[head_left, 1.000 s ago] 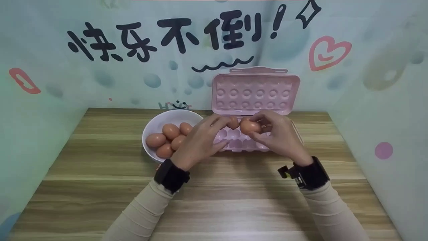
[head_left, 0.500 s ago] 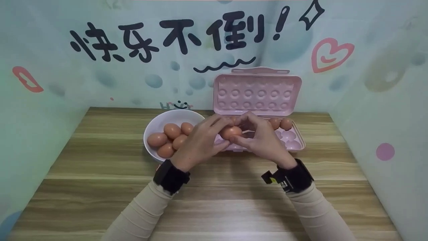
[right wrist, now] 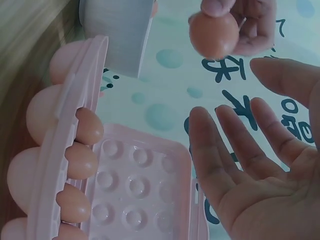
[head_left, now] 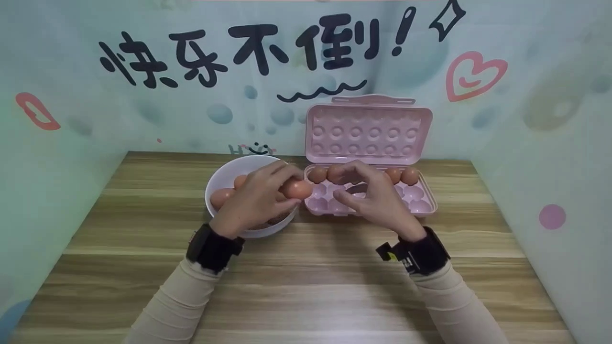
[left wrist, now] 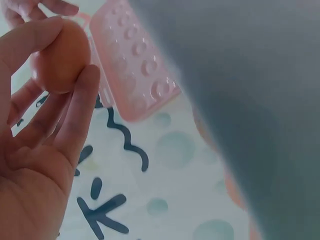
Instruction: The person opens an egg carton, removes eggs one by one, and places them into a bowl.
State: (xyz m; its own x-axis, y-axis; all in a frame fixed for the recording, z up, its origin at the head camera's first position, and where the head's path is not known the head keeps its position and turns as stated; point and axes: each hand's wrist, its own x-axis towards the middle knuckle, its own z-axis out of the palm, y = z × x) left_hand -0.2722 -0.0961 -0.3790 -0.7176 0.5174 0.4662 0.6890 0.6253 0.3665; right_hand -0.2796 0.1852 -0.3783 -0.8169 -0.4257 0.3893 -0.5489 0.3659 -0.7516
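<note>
Brown and smooth, one egg [head_left: 297, 189] sits at the fingertips of my left hand [head_left: 255, 199], pinched between thumb and fingers; I would guess I hold it this lightly because a shell cracks under a hard squeeze and slides in a loose one. White and deep, the bowl [head_left: 228, 173] stands on the wooden surface [head_left: 306, 291] just left of the pink carton [head_left: 419, 206], probably so that an egg has only a short way to travel between them, and its high wall should keep the loose eggs [head_left: 221, 198] from rolling off. Behind the tray its lid [head_left: 368, 130] stands raised, which leaves the cups within reach from above. Several seated eggs [head_left: 409, 176] fill places in the back row, though my right hand [head_left: 377, 198] hides the middle of it; pink cups show in the rows nearer me. That right hand holds nothing: its fingers are spread and gently curved, with the thumb well apart from them, over the carton. As for the pinched egg, it juts from the right side of my left hand, above the bowl's right rim and near the carton's left edge, facing my right hand across a gap and touching none of its fingers.
</note>
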